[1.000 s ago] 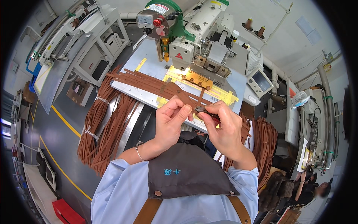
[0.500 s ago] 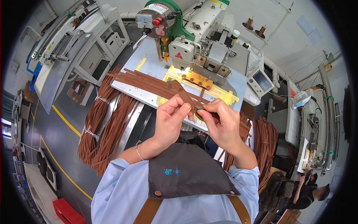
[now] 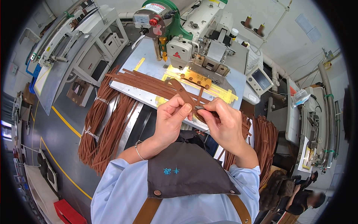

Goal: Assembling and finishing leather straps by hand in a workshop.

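Note:
My left hand [image 3: 172, 114] is closed, with thumb and fingers pinching a wide brown leather-like strap piece [image 3: 182, 92] that has a hole near its upper end. My right hand [image 3: 224, 120] pinches a small tool with a silvery tip [image 3: 199, 107], its tip against the strap beside my left thumb. The fingers cover the rest of the tool, so its kind does not show. Just beyond my hands, long brown strips [image 3: 143, 84] lie side by side across the worktable [image 3: 125, 89]. A sewing machine [image 3: 181, 50] stands behind, with a brass-coloured clamp block [image 3: 195, 79] in front of it.
Tied bundles of brown strips [image 3: 93, 128] hang at the table's left, and more strips [image 3: 265, 140] hang on the right. A control screen [image 3: 260, 79] stands right of the machine. Thread cones [image 3: 259, 30] are behind. Another person [image 3: 304, 201] is at lower right.
My hands keep nearly the same grip and place on the strap and the small tool. The view has shifted slightly. The other person at lower right has moved a little lower.

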Demonstrator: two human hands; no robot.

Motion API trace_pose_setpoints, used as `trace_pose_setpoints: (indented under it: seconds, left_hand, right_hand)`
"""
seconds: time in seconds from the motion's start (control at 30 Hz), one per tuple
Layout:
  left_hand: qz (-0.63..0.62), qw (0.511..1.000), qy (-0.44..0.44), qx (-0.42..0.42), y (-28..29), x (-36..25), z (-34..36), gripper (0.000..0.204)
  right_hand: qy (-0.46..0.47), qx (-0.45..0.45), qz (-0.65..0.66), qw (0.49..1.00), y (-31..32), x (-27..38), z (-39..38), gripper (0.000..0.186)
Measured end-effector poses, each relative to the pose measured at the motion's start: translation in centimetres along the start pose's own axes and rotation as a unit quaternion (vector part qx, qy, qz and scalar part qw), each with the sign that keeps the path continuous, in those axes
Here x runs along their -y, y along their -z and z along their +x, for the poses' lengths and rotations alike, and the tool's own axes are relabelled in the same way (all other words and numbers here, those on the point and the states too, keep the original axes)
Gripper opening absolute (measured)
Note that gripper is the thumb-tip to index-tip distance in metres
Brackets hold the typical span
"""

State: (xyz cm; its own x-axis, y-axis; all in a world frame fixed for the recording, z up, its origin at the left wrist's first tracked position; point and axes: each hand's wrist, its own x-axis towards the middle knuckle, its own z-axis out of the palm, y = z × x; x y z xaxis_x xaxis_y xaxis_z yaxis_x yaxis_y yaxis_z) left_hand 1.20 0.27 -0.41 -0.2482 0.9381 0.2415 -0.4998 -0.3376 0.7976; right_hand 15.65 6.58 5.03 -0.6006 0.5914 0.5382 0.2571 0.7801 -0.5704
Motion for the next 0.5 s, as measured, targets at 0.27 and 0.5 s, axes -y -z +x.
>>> trace_pose_setpoints:
  seconds: [0.27,0.5]
  left_hand:
    - [-0.044,0.997,0.043,-0.046,-1.0,-0.8,0.2,0.013]
    - [-0.009,1.000,0.010,-0.024,0.1,-0.1,0.1,0.008]
  right_hand:
    - [-0.162,-0.022,0.348,0.923,-0.5,-1.3,0.1,0.019]
    - [-0.138,0.084,0.262,0.951,-0.9,-2.3,-0.2,0.016]
